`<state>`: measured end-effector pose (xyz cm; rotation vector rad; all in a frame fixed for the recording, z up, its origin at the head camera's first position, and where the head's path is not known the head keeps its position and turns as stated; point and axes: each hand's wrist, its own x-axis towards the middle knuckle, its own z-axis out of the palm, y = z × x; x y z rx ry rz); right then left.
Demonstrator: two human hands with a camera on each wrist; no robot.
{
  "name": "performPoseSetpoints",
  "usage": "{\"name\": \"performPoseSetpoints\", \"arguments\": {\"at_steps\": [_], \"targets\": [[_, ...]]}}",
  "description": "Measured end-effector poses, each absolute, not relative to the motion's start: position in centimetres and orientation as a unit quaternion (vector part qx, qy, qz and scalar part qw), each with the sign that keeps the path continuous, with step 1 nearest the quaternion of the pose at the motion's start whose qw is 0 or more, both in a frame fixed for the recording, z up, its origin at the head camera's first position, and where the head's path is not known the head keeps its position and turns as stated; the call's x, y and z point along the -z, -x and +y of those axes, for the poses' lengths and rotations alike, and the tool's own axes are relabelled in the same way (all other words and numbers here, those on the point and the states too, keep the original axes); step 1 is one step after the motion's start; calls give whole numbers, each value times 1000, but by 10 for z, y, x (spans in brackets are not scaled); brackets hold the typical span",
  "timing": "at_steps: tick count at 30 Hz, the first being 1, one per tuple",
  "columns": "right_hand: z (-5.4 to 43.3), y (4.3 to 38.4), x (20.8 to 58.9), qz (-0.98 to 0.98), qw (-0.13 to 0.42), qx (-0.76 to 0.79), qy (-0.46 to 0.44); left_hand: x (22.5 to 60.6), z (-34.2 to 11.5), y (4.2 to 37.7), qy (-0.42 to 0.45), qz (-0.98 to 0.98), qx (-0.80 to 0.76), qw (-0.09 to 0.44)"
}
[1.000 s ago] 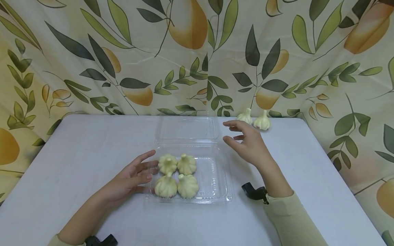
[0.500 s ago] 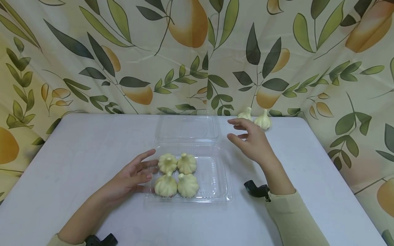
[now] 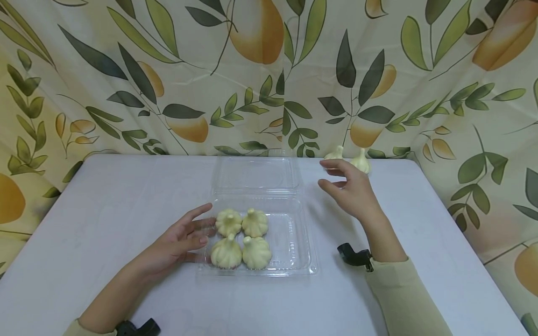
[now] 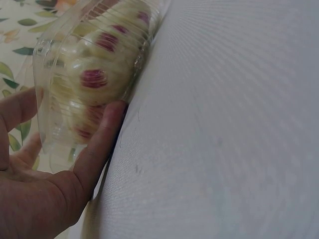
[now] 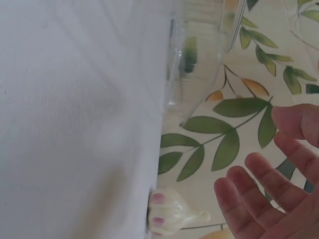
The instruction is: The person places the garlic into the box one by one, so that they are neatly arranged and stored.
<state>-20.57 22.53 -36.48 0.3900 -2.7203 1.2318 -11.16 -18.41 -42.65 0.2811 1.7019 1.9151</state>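
Observation:
A clear plastic clamshell box (image 3: pixel 289 242) lies unfolded on the table, its lid (image 3: pixel 257 175) toward the back. Several garlic bulbs (image 3: pixel 257 253) fill its left half in two rows. My left hand (image 3: pixel 174 245) touches the box's left wall with extended fingers; in the left wrist view a fingertip (image 4: pixel 114 110) lies against the side near the bottom. Right of the lid, my right hand (image 3: pixel 350 189) hovers with loosely bent fingers and nothing in them. Behind it stand two more garlic bulbs, a left one (image 3: pixel 335 151) partly hidden by the hand and a right one (image 3: pixel 362 161).
White cloth covers the table (image 3: pixel 126 200). A leaf-and-fruit patterned curtain (image 3: pixel 252 93) hangs right behind its back edge. Black wrist cameras (image 3: pixel 354 255) are worn on both forearms.
My right hand has drifted right and slightly back, closer to the two bulbs at the back edge, covering more of them. The left hand and the box stay put.

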Motion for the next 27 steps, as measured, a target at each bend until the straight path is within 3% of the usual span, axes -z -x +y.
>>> {"name": "performPoseSetpoints", "arguments": {"at_steps": [27], "targets": [[244,209,366,-910,64,-403,-76,426,-184,112,-107,634,-713,279]]}}
